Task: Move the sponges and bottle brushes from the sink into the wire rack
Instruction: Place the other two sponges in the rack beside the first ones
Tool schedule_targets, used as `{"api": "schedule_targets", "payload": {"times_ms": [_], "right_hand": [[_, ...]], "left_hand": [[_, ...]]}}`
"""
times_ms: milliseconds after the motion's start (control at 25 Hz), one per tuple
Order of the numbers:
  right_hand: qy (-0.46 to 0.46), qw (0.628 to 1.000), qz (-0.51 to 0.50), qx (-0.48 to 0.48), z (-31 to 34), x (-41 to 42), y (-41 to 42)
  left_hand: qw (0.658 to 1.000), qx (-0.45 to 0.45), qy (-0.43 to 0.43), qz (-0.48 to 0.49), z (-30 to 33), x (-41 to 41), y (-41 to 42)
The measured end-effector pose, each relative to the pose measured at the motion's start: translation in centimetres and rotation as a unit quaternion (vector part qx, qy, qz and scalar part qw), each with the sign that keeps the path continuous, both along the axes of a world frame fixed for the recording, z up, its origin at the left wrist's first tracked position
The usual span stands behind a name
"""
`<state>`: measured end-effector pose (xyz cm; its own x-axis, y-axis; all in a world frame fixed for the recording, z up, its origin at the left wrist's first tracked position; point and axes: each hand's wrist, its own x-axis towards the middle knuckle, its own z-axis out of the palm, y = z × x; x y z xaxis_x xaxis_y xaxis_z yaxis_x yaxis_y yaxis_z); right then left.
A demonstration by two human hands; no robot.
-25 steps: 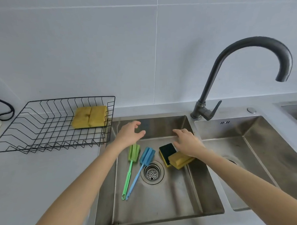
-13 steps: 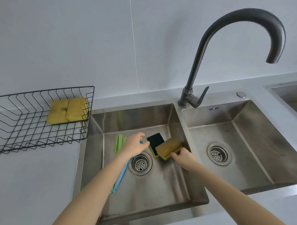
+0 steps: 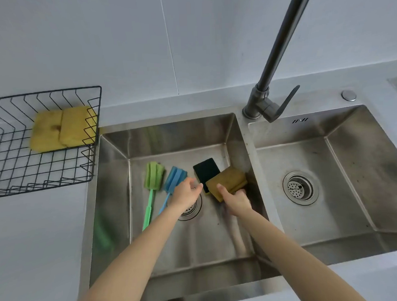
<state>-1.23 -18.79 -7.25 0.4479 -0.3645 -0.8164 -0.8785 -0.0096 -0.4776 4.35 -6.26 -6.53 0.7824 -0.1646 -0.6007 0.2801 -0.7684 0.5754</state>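
In the left sink basin [image 3: 118, 198] lie a green bottle brush [image 3: 150, 190] and a blue bottle brush [image 3: 173, 181], side by side. A dark-topped sponge [image 3: 205, 170] lies right of them. My right hand [image 3: 236, 199] grips the near edge of a yellow-brown sponge [image 3: 226, 179] that overlaps the dark one and is tilted up. My left hand [image 3: 186, 192] hovers open over the drain, fingers by the blue brush head and the dark sponge. The black wire rack [image 3: 18, 170] on the left counter holds two yellow sponges [image 3: 61, 127].
A dark gooseneck faucet [image 3: 265, 103] rises behind the divider between the basins. The right basin [image 3: 352, 190] holds only its drain. A grey counter surrounds the sinks; a tiled wall stands behind.
Both hands dropped from above the basin down to its floor. My right hand closed on the yellow-brown sponge and tilted it up. The camera leaned in and down.
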Motion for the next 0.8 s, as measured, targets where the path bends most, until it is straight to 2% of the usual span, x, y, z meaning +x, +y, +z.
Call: {"api": "schedule_targets", "payload": {"times_ms": [200,520,800], "right_hand": [[-0.008,0.997,-0.070,0.006,-1.5,0.6,0.1],[-0.041,0.992,-0.114,0.040,-3.0,1.1,0.2],[-0.046,0.992,-0.115,0.027,-2.0,1.8,0.1]], "left_hand": [[0.996,-0.013,0.042,0.079,-2.3,1.1,-1.5],[0.979,-0.021,0.111,0.169,-5.1,3.1,-3.2],[0.970,-0.052,0.146,0.186,-5.6,3.7,-3.6]]}}
